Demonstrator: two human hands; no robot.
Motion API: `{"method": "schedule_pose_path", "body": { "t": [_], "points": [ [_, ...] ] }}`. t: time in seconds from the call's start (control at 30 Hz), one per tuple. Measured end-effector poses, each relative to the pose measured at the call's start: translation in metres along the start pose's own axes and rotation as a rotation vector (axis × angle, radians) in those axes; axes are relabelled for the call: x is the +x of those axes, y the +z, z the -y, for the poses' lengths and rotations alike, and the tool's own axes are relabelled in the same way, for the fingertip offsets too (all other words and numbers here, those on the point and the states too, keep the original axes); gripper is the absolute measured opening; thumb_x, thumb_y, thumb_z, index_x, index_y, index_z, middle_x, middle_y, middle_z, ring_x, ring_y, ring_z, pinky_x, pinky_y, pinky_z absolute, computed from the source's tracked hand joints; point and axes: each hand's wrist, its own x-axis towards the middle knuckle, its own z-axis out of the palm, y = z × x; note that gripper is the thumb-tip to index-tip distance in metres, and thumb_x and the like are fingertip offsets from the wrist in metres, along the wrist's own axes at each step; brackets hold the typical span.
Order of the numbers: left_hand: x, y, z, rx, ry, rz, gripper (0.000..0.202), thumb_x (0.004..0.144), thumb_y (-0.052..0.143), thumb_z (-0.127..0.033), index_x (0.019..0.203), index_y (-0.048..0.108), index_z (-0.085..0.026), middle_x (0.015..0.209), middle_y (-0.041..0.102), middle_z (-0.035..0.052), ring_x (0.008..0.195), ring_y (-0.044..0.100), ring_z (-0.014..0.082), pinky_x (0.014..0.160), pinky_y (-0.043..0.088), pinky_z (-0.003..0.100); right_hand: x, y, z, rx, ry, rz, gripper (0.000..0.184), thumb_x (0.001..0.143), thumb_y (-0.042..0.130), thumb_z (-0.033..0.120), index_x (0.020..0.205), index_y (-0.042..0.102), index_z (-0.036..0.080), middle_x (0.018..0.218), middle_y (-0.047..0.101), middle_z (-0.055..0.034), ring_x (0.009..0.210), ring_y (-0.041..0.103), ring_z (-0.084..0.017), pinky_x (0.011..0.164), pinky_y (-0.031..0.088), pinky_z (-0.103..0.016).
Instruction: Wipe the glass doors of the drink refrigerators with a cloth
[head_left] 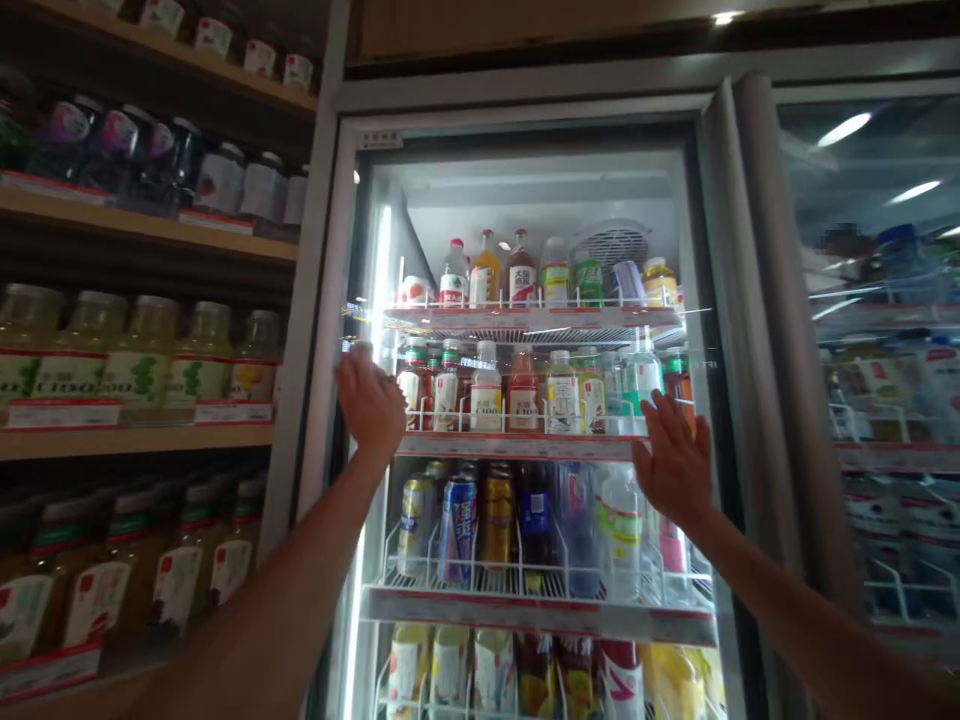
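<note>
Both my arms reach up toward a lit drinks fridge with a glass door (pixel 517 185). My left hand (pixel 369 405) is raised at the left side of the door, fingers stretched and holding nothing. On the right side, my right hand (pixel 675 462) is also open, its fingers apart and nothing in it. Whether either palm touches the glass, I cannot tell. Between the hands, behind the glass, stand a red drink bottle (pixel 523 390) and a pale yellow one (pixel 486 388). Lower down are a gold can (pixel 498 515) and a blue can (pixel 458 525).
A wooden shelf (pixel 142 437) with several rows of bottles stands close on the left. Along the fridge door's right edge runs a long grey upright (pixel 757 350). Beyond it is a second glass-fronted fridge (pixel 885 400) with bottles inside and reflections on its glass.
</note>
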Motion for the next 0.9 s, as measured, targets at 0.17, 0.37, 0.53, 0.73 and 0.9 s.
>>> {"method": "schedule_pose_path", "body": {
  "t": [0.17,0.37,0.53,0.73,0.9],
  "points": [
    [-0.043,0.031,-0.080,-0.110,0.195,0.198,0.050,0.083,0.038,-0.013,0.133,0.038,-0.015,0.141,0.038,0.0110,0.134,0.026,0.0267,0.109,0.028,0.047,-0.001,0.001,-0.002,-0.004,-0.004,-0.002,0.058,0.089,0.037,0.030,0.143,0.020,0.020,0.146,0.032,-0.0116,0.133,0.031,-0.025,0.108,0.018,-0.049],
    [-0.084,0.038,-0.124,-0.228,0.617,0.345,0.047,0.085,0.040,-0.018,0.131,0.041,-0.019,0.142,0.039,0.0055,0.135,0.026,0.0241,0.109,0.032,0.042,0.000,-0.002,-0.003,-0.049,-0.009,0.020,0.057,0.089,0.035,0.030,0.143,0.021,0.020,0.143,0.036,-0.0116,0.133,0.033,-0.024,0.107,0.021,-0.046],
    [-0.024,0.012,-0.007,-0.078,0.051,0.061,0.051,0.084,0.037,-0.016,0.134,0.036,-0.012,0.143,0.034,0.0136,0.136,0.024,0.0262,0.112,0.022,0.048,-0.002,0.000,0.000,-0.044,0.021,0.035,0.059,0.089,0.035,0.032,0.144,0.018,0.022,0.146,0.032,-0.0100,0.135,0.028,-0.024,0.108,0.018,-0.047],
    [-0.082,0.035,-0.109,-0.183,0.427,0.248,0.050,0.084,0.039,-0.014,0.134,0.037,-0.015,0.140,0.040,0.0093,0.135,0.025,0.0252,0.109,0.030,0.045,-0.002,-0.001,-0.002,-0.035,0.015,0.036,0.057,0.088,0.036,0.028,0.143,0.021,0.021,0.146,0.032,-0.0103,0.133,0.031,-0.024,0.108,0.019,-0.047],
    [-0.109,0.018,-0.092,-0.219,0.624,0.359,0.049,0.085,0.041,-0.017,0.134,0.038,-0.018,0.140,0.041,0.0056,0.133,0.029,0.0237,0.108,0.033,0.041,-0.002,-0.003,-0.005,-0.035,-0.015,0.020,0.055,0.088,0.036,0.027,0.141,0.026,0.019,0.143,0.037,-0.0120,0.133,0.032,-0.024,0.106,0.023,-0.046]
  ]
}}
